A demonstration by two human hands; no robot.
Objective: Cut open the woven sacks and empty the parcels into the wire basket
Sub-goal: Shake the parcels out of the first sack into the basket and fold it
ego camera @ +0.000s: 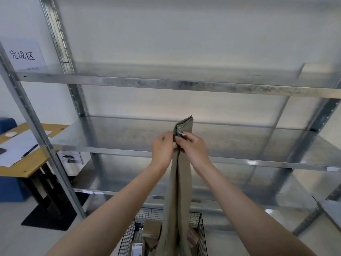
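Far left, wooden desk (31,169) w/ papers (16,148) & pen (29,150). Left hand (163,147) and right hand (193,148) each pinch the woven sack (178,191) near its top, held up before metal shelving (166,85). Sack hangs over wire basket (200,230) w/ parcels (152,230).

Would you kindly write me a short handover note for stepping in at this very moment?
Left hand and right hand both grip the limp khaki woven sack near its top, held high before the grey metal shelving.
It hangs down into the black wire basket, where brown cardboard parcels lie.
Done: this sack looks emptied.
Left: put it aside; no other sacks in view.
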